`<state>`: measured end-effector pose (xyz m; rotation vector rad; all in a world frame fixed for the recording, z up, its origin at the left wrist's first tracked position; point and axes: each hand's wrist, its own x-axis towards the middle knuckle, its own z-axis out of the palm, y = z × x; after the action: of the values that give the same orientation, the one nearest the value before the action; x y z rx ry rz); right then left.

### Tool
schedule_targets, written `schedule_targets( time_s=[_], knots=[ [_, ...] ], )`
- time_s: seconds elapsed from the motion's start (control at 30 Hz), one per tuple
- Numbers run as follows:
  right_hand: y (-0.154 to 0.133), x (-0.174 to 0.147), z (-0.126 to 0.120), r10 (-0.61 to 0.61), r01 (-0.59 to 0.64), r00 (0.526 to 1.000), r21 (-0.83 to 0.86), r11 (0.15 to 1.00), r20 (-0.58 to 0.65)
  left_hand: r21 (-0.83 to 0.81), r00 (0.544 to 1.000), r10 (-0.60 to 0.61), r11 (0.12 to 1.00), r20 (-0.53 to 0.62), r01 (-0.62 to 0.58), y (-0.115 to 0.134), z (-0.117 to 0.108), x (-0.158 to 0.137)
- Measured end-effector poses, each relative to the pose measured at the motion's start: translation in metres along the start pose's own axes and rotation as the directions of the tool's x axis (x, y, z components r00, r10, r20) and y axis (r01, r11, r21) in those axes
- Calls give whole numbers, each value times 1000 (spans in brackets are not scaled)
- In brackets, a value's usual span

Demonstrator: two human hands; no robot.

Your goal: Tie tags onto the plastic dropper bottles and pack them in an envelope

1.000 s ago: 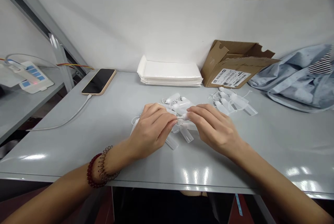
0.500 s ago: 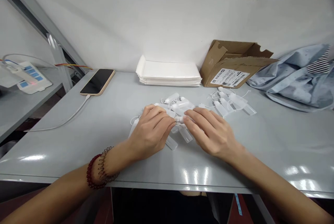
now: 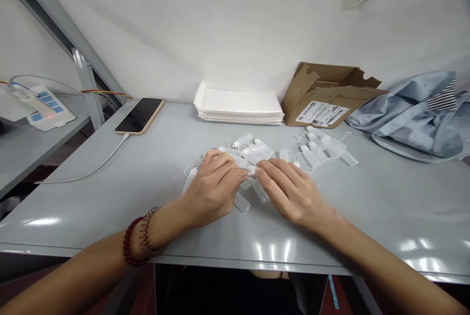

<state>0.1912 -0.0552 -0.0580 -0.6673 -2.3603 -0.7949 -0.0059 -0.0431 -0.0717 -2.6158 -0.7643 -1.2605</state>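
My left hand is closed, its thumb and fingertips pinching one end of a small white plastic bottle. From the right, my right hand grips the other end between bent fingers. Only a short white stretch of the bottle shows between the fingertips; the rest of it is covered. Under and around both hands lie several translucent plastic bottles, loosely heaped, some with thin white loops attached. Another cluster of such bottles rests beyond my right hand.
White padded envelopes are stacked against the wall. Beside them stands an open cardboard box, with a pale blue cloth bag at right. A phone on a charging cable lies at back left. A power strip sits farther left.
My right hand has shifted slightly left, toward my left hand, and less of the white bottle shows between them. The left hand stays nearly in place. The view has tilted slightly.
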Motion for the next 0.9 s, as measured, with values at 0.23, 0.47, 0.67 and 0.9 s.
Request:
schedule_targets(
  time_s=[0.23, 0.47, 0.67, 0.9],
  knots=[
    [-1, 1, -1, -10, 10, 1000, -6, 1000, 22, -10, 1000, 1, 1000, 24, -1, -2, 1, -3],
    [-1, -5, 7, 38, -37, 999, 58, 998, -9, 4, 999, -13, 1000, 40, 13, -2, 1, -1],
    [18, -5, 10, 169, -201, 976, 274, 941, 136, 53, 977, -124, 992, 172, 116, -8, -1, 3],
    [57, -20, -2, 394, -473, 843, 155, 867, 366, 85, 937, -289, 957, 196, 277, -15, 0, 1]
  ],
)
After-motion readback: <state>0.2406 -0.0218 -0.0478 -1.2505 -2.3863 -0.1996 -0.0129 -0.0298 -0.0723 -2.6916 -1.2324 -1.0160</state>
